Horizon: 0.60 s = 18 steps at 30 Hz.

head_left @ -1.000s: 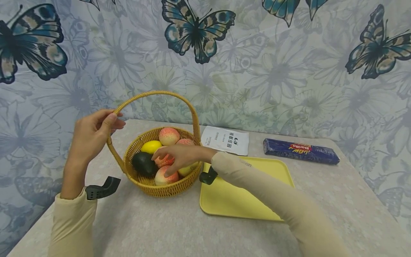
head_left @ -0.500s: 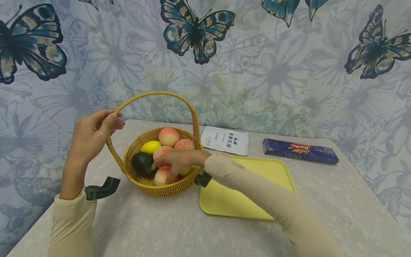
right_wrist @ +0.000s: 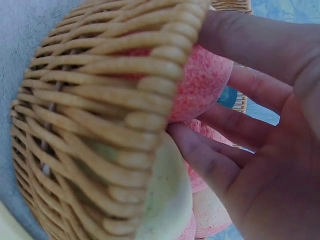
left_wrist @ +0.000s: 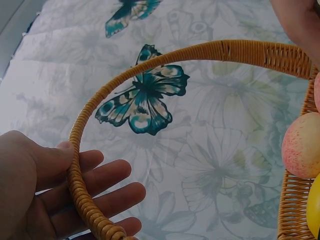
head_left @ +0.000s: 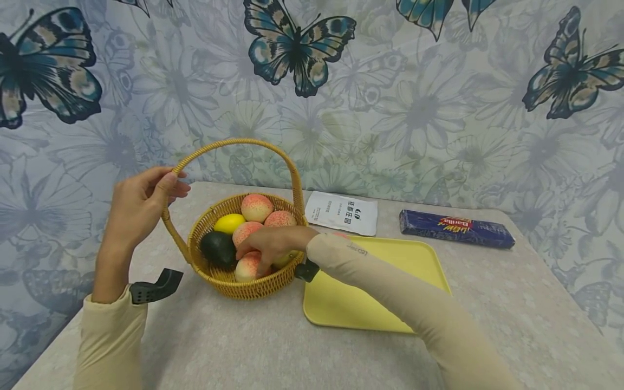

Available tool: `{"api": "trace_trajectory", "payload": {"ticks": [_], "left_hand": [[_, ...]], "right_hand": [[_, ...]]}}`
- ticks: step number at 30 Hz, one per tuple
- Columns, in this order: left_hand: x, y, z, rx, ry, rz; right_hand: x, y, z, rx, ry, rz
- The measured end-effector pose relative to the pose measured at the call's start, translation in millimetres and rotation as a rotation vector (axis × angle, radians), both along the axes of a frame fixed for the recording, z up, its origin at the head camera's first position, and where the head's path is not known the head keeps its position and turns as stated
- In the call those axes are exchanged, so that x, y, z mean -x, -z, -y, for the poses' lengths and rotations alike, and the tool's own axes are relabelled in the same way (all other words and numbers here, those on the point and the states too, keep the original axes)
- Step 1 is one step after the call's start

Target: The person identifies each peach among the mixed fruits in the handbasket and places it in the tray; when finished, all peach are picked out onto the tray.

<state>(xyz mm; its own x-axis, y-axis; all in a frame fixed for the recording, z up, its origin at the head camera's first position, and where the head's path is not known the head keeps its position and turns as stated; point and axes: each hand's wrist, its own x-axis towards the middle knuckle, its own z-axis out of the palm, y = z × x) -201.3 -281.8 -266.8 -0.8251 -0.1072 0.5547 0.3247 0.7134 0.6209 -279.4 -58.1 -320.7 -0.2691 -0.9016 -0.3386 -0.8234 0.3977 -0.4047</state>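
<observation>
A woven wicker basket (head_left: 246,292) with a tall arched handle (left_wrist: 87,110) stands on the table. My left hand (head_left: 138,203) pinches that handle on its left side, thumb in front and fingers behind. Down in the basket, my right hand (head_left: 273,244) has its thumb and fingers around the front peach (head_left: 249,265), which also shows pink (right_wrist: 200,85) at the rim in the right wrist view. Around it lie several other peaches (head_left: 257,207), a yellow lemon (head_left: 229,222), a dark green avocado (head_left: 218,249) and a pale yellow-green fruit (right_wrist: 167,190), partly hidden by the hand in the head view.
Right of the basket lies a yellow tray (head_left: 361,309), crossed by my right sleeve; a bit of something pinkish-red shows behind the sleeve. A white pouch (head_left: 341,213) and a long blue Barilla packet (head_left: 455,229) lie farther back, before the butterfly-patterned backdrop (head_left: 419,108).
My right hand has lowered onto the front peach, its fingers closing around it. The left hand stays at the handle.
</observation>
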Motion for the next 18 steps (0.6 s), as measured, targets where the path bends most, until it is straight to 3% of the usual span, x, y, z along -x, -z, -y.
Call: {"api": "trace_trajectory", "payload": {"ticks": [7,18], "left_hand": [[-0.9,1.1,0.7,0.001,-0.002,0.001],[-0.4,-0.7,0.2,0.006,-0.006,0.015]], "right_hand": [[-0.2,-1.3,-1.8,0.023,-0.018,-0.001],[6.0,4.8,-8.4,0.178,0.050,0.115]]}}
